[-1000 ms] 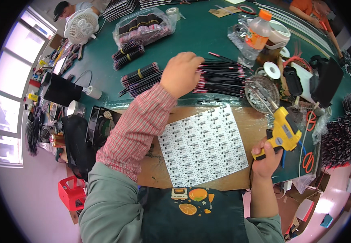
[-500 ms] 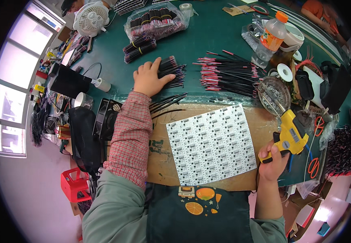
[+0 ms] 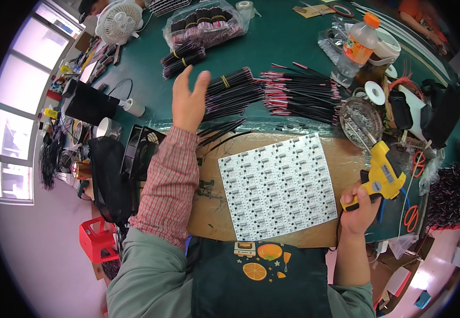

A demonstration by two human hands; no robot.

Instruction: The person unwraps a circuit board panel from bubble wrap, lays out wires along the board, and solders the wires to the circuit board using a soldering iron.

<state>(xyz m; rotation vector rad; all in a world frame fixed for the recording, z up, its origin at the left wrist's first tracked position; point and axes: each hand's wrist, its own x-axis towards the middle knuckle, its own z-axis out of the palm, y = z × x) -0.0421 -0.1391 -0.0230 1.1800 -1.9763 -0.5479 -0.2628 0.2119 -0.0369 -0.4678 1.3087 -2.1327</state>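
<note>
Spreading behind everything, the smooth green table [image 3: 288, 40] is carrying a brown board [image 3: 209, 214] along its 6 o'clock edge, scuffed and flat. On that board, just below the middle of the view, a white sheet [image 3: 279, 188] is lying flat, its side edges leaning toward 11 o'clock and rows of small dark parts covering its face. Beyond it, at 1 o'clock, a row of black wires [image 3: 301, 98] is stretching its long axis from 9 to 3, red and white ends pointing mostly to 9. Touching it, toward 12 o'clock, a pile of dark wires [image 3: 232, 100] is slanting from 8 to 2, thin and straight. At 3 o'clock a yellow gun [image 3: 385, 169] of plastic is aiming its metal nose toward 11, over a round mesh dish [image 3: 361, 123]. The left hand [image 3: 188, 100] is standing open at 11 o'clock, thumb apart from fingers, beside the dark wires; whether it is touching them, I cannot tell. The right hand [image 3: 359, 212], at 4 o'clock, is closing around the gun's handle. Loose wires [image 3: 222, 132] are curving beside the left wrist, and a yellow band [image 3: 224, 81] is circling some dark wires.
</note>
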